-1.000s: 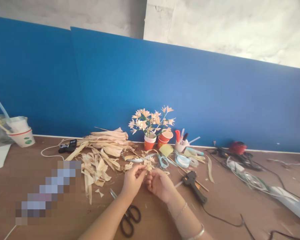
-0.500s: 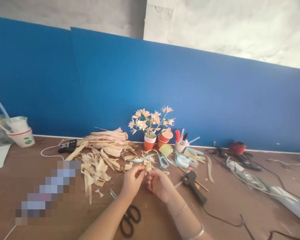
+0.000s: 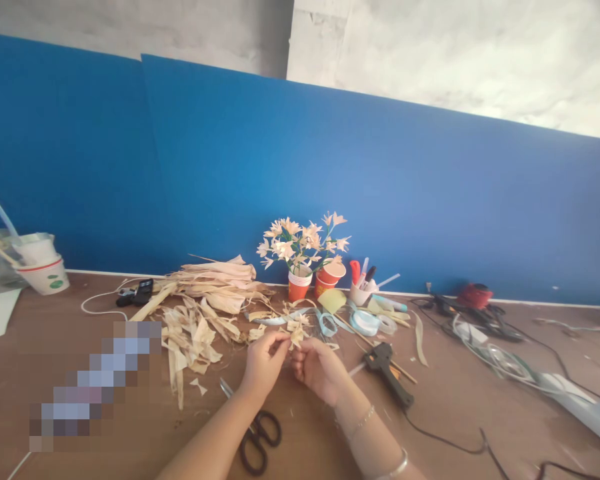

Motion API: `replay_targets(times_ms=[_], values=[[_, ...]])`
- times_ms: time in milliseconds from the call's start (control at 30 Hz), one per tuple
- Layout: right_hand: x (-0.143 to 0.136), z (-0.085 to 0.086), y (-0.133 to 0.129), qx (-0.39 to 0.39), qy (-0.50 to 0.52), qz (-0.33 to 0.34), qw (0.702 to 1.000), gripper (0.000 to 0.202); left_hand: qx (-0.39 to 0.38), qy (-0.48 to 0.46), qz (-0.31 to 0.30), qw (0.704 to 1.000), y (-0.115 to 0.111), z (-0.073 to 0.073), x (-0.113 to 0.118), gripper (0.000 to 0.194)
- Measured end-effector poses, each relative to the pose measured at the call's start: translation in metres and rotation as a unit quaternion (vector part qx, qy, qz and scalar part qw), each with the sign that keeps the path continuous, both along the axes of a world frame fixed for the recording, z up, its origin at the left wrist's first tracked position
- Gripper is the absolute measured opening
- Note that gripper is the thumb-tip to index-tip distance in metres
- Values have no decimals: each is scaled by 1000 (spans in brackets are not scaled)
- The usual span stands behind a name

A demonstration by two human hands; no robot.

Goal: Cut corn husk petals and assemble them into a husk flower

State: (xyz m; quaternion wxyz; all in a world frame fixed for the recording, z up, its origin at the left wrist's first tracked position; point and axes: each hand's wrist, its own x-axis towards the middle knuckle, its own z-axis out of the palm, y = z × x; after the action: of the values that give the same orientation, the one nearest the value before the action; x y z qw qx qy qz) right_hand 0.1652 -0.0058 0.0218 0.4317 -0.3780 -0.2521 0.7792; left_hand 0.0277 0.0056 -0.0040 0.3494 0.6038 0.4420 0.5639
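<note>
Flowers (image 3: pixel 283 250) apparently stand in cups (image 3: pixel 299 290) beyond the fingers (image 3: pixel 277 343).

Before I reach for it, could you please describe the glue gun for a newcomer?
On the brown table, in front of the blue panel, find the right hand. The glue gun lies to its right; its black pistol shape and trailing cord set it apart from the thin stick and pale strip near it.

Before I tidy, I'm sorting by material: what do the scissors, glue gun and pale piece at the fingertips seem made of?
Scissors: silvery blade, likely metal; dark, smooth handles, plastic or coated metal.
Glue gun: probably hard plastic, judging by its dull black moulded body.
Pale piece: perhaps dried plant husk, matte and papery like the heaped strips.
</note>
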Motion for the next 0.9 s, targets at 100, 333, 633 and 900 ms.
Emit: replay_targets(times_ms=[100, 333, 633, 900], values=[[0, 0, 0, 6, -4, -1, 1000, 17, -7, -8, -7, 1000, -1, 1, 0, 11], [0, 3, 1, 24, -42, -37, 998, 21, -16, -55, -23, 998, 1, -1, 0, 11], [-5, 6, -1, 168, -155, -154, 961, 25, -38, -127, -66, 989, 3, 4, 1, 10], [-7, 5, -4, 216, -192, -169, 942, 25, -41, -116, -72, 990, 4, 7, -1, 14]])
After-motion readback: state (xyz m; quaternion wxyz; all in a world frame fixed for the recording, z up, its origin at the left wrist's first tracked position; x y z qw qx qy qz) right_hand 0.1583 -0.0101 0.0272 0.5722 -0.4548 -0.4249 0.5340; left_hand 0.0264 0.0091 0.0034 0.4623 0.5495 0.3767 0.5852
